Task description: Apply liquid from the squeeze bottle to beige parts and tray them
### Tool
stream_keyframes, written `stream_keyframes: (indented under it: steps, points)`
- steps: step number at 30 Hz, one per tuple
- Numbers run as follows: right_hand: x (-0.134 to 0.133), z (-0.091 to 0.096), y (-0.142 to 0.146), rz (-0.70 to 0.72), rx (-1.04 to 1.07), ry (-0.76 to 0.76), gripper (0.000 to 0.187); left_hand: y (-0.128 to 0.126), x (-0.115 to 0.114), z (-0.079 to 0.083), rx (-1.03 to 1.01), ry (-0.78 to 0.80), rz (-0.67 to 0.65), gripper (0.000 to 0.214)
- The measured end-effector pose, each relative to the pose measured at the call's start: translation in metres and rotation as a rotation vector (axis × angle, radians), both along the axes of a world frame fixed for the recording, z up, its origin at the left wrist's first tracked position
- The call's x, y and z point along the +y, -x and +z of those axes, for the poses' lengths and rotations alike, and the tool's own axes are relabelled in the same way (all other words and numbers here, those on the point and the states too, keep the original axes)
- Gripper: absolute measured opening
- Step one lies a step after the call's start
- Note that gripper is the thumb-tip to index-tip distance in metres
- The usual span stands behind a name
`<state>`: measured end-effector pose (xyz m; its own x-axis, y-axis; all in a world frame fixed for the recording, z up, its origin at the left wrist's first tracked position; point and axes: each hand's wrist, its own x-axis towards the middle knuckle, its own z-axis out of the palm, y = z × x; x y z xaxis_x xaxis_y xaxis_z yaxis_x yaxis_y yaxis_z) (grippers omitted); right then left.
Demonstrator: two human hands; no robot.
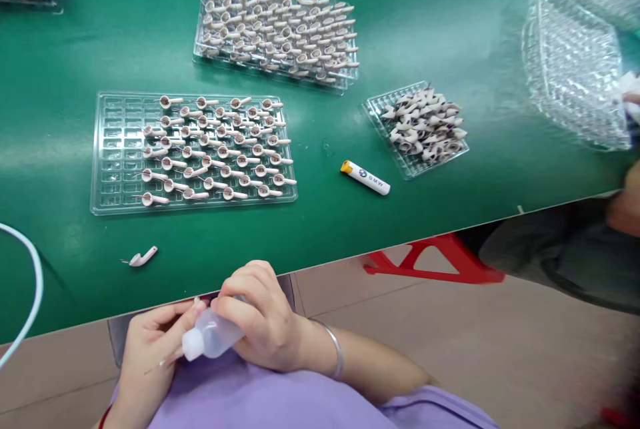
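Note:
Close to my body, in front of the table edge, my left hand [153,342] pinches a small white earbud shell [198,302] between thumb and forefinger; most of it is hidden. Wrapped around a translucent squeeze bottle [220,334] are the fingers of my right hand [265,322]. The bottle lies tilted, its white cap toward my left hand, and a thin needle tip [156,367] shows beyond it. A single earbud shell [143,256] with a wire lies on the green table [320,229]. Behind it, a clear tray [117,206] holds rows of similar shells.
A fuller clear tray [200,49] stands further back. To the right are a white BMW lighter [367,178] and a small tray [407,166] heaped with shells. Empty clear trays [575,62] and a person's hand [631,97] are at far right. A white cable [35,276] curves at left.

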<state>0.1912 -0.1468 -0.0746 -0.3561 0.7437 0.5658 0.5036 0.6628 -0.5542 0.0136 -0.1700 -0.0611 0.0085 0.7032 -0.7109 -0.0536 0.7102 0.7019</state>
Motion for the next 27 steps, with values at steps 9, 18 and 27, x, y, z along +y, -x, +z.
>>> stream_keyframes:
  steps: [9,18,27]
  points:
    - [0.006,0.004,-0.009,0.091,0.055,0.057,0.018,0.002,-0.002,-0.004,-0.061,-0.035,-0.047,0.027]
    - [0.023,0.014,-0.042,-0.086,0.488,0.454,0.037,0.012,0.004,0.039,0.54,-0.915,-0.367,0.005]
    - [0.021,0.006,-0.044,-0.116,0.574,0.543,0.038,0.012,0.013,0.045,0.616,-1.042,-0.473,0.009]
